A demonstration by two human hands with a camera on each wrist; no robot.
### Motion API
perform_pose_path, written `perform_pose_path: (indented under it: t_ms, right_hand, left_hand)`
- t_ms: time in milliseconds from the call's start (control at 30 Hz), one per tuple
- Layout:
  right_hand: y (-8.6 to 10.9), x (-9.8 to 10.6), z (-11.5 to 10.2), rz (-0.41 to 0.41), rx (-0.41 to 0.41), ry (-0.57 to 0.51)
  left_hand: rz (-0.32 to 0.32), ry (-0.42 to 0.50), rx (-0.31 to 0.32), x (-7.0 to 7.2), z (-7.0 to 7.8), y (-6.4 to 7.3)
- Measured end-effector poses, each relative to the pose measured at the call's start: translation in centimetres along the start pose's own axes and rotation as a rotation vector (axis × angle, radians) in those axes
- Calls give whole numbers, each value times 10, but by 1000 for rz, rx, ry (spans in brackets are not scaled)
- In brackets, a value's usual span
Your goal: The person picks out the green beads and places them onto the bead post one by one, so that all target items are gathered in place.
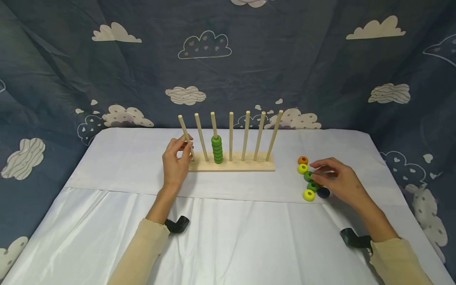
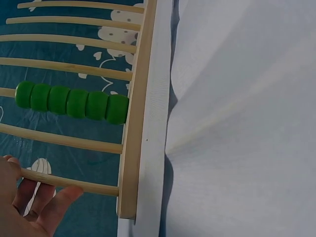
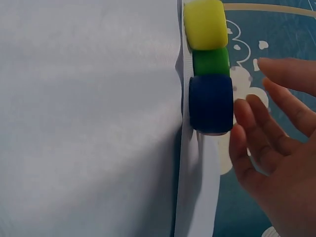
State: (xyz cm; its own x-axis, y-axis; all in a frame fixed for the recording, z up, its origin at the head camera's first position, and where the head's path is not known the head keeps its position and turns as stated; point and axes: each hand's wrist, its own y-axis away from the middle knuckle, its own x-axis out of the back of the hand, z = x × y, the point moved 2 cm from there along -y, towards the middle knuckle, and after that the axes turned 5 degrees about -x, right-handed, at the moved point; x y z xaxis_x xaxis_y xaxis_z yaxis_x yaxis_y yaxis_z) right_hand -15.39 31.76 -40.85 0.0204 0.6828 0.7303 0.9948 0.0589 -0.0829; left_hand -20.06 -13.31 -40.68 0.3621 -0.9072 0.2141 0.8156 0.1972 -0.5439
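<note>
A wooden rack has several upright pegs on a flat base (image 1: 235,168). Several green beads (image 1: 217,149) are stacked on its third peg from the left. My left hand (image 1: 175,160) holds the leftmost peg (image 2: 94,187) between thumb and fingers; that peg carries no beads. To the right of the rack lie loose beads: an orange one (image 1: 303,160), two yellow, two green and a dark blue one (image 3: 211,103). Just over this group is my right hand (image 1: 340,180), its fingers loosely bent. Nothing shows between those fingers in the right wrist view. The hand partly covers the beads.
A white cloth (image 1: 242,237) covers the table, with a fold line across it. Behind hangs a dark blue curtain (image 1: 278,71) with cloud prints. A black wrist camera mount (image 1: 178,225) sits at the left wrist, another (image 1: 354,238) at the right.
</note>
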Motion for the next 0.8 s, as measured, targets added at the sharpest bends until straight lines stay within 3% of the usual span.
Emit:
perform_pose_path:
  t_ms: [400,633,800]
  right_hand:
    - [0,-4,6,-60,-39,44]
    - [-3,-10,5,-147,-132,62]
    - [-5,-11,4,-150,-172,90]
  left_hand:
    - [-19,30,-17,2,-1,1]
    - [-12,34,8,0,0,1]
    - [5,33,6,-1,1,2]
